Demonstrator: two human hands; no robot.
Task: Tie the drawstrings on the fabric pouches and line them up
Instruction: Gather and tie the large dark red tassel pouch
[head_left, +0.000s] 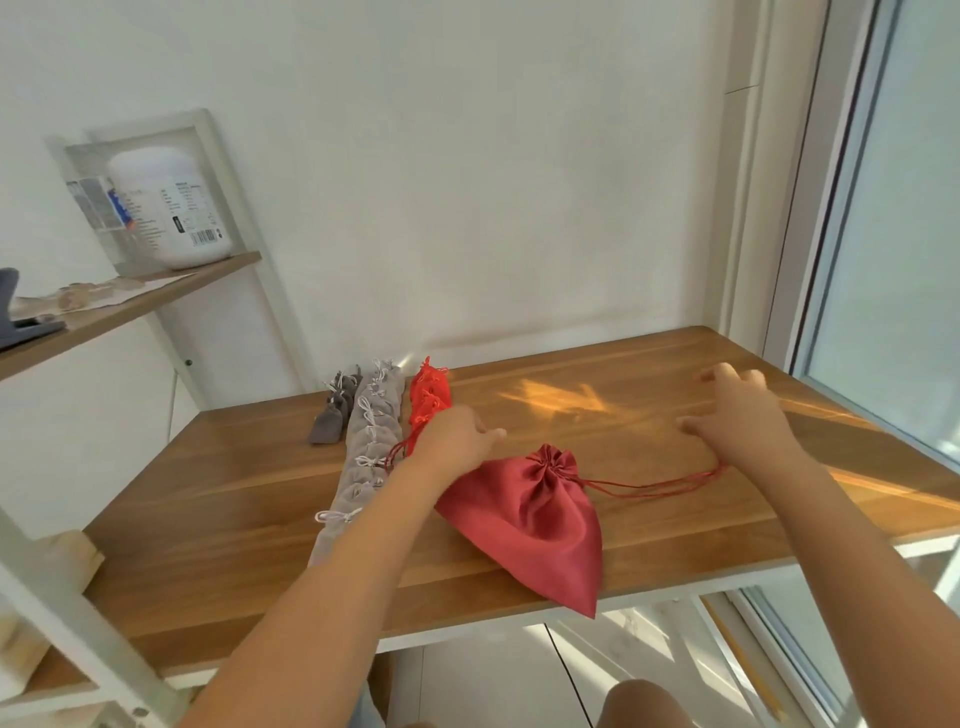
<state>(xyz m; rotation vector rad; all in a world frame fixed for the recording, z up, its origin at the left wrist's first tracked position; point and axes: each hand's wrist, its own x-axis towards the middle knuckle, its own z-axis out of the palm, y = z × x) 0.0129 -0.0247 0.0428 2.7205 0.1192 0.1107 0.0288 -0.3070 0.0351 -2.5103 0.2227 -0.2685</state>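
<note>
Wooden tabletop (649, 525): tied pouches (375, 431) in rows left of the red satin pouch (535, 519). It is cinched, seemingly unknotted; right hand (743, 421) splayed over its drawstrings (654, 486), left hand (457, 439) grip unclear.

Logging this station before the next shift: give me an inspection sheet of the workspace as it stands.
Surface: wooden table, sunlit patches.
Job's things: large red pouch cinched, drawstrings untied; rows of dark grey pouches, light grey pouches, small red pouches, tied.
Clutter: nothing seen.
Hands: left hand beside the pouch neck; right hand fingers spread, over the string's end.
Cables: maybe a thin cord under the shelf.
Surroundings: shelf with white jar left; window right.
</note>
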